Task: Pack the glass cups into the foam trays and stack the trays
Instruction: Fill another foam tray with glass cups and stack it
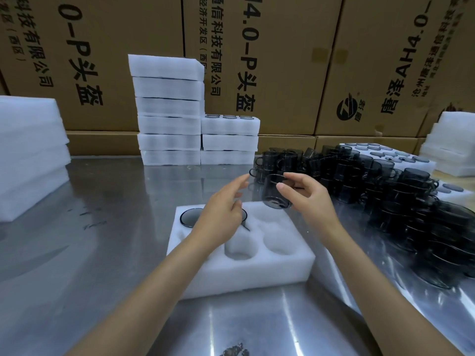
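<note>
Hovering above foam tray, right hand holds cup.

A foam tray lies near centre on the table, one cup in its far-left pocket. Loose cups crowd the right side. Two tray stacks stand far centre, before cardboard boxes; another foam pile sits left

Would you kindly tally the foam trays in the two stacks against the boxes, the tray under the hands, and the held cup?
Trays in the tall stack: 6
Trays in the short stack: 3
Tray being filled: 1
Cup held by the right hand: 1
Total: 11
</note>
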`<state>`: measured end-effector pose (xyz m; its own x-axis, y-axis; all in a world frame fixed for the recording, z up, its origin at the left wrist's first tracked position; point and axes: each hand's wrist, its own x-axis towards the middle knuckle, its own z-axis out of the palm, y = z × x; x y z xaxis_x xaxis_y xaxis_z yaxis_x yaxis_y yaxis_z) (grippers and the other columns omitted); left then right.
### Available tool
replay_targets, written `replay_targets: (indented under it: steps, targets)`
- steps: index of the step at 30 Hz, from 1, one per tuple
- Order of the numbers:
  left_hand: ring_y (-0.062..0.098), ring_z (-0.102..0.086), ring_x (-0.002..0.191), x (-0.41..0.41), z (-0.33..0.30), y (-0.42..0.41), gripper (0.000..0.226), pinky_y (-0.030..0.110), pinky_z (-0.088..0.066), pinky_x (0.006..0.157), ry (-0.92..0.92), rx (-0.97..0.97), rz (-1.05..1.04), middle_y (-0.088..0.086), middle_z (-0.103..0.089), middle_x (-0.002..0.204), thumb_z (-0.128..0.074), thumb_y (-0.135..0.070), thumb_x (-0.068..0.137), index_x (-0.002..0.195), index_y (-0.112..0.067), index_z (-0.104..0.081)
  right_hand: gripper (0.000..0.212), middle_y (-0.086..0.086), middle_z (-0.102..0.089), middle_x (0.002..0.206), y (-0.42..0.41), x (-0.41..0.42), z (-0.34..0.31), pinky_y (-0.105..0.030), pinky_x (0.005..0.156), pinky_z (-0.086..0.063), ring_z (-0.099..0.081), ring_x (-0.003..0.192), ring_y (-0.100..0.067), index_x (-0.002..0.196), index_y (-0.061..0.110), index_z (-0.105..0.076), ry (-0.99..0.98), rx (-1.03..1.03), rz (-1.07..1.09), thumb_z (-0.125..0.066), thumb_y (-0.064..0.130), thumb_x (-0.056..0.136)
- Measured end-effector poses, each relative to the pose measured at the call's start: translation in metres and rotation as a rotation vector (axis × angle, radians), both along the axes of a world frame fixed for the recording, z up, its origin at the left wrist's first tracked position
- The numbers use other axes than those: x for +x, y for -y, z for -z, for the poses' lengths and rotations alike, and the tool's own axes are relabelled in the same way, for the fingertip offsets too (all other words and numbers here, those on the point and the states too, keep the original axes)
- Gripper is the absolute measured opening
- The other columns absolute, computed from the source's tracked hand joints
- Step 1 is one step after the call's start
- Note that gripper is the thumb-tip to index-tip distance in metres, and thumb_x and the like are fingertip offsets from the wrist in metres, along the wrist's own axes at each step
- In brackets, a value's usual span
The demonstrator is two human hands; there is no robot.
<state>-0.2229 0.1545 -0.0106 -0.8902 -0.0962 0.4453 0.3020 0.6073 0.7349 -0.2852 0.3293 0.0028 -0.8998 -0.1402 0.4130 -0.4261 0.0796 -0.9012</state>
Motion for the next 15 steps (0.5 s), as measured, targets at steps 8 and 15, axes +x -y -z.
replay_targets:
  steps: [8, 15]
  targets:
    - [0.0, -0.034, 0.132, 0.002, 0.0007, -0.0033, 0.059, 0.01, -0.026, 0.101, 0.008, -0.206, 0.053, -0.018, -0.042, 0.143, -0.038, 0.005, 0.091, 0.138, -0.03, -0.046, 0.029, 0.009, -0.07, 0.095, -0.0042, -0.0016, 0.0002, -0.012, 0.069, -0.049, -0.066, 0.085, -0.001, 0.105, 0.028, -0.066, 0.001, 0.182, -0.18, -0.072, 0.014, 0.081]
    - [0.003, -0.041, 0.125, 0.0013, 0.0002, -0.0035, 0.051, 0.012, -0.029, 0.097, 0.007, -0.218, 0.016, -0.015, -0.05, 0.136, -0.039, 0.005, 0.09, 0.127, -0.025, -0.057, 0.034, 0.006, -0.069, 0.106, -0.0051, -0.002, 0.0033, -0.008, 0.072, -0.047, -0.064, 0.094, 0.002, 0.114, 0.022, -0.065, 0.028, 0.231, -0.236, -0.07, 0.01, 0.083]
